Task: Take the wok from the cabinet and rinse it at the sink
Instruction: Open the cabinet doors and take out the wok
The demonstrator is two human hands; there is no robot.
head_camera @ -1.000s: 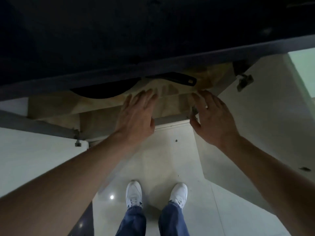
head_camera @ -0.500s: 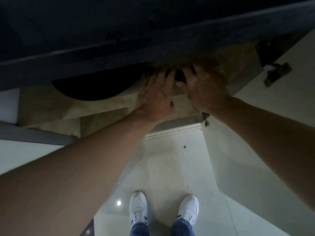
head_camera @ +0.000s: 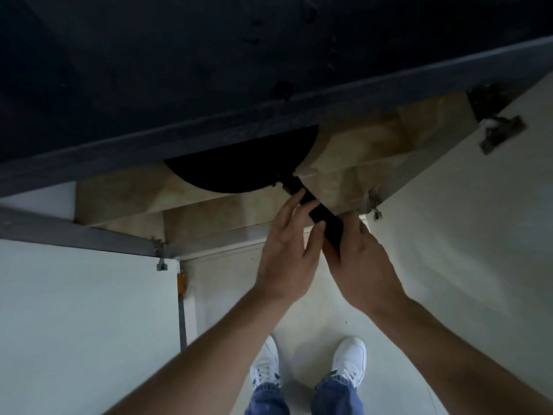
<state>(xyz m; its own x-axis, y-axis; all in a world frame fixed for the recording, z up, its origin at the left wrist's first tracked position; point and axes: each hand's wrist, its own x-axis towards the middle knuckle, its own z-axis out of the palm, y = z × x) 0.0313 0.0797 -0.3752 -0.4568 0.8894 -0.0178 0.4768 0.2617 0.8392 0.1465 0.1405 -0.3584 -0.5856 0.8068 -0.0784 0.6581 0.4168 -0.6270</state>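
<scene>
The black wok (head_camera: 239, 166) lies on the pale lined shelf of the open cabinet (head_camera: 125, 199), half hidden under the dark countertop edge. Its black handle (head_camera: 321, 215) sticks out toward me past the shelf front. My right hand (head_camera: 363, 265) grips the near end of the handle from the right. My left hand (head_camera: 288, 256) lies against the handle's left side, fingers stretched along it and thumb touching it. The sink is out of view.
The dark countertop (head_camera: 209, 70) overhangs the cabinet at the top. One white door (head_camera: 83, 310) stands open at the left, another (head_camera: 466, 220) at the right with a hinge (head_camera: 499, 133). My white shoes (head_camera: 308, 369) stand on the pale tiled floor.
Both hands have drawn back from inside the cabinet with the handle between them. The wok has slid to the right and its handle now points out toward me.
</scene>
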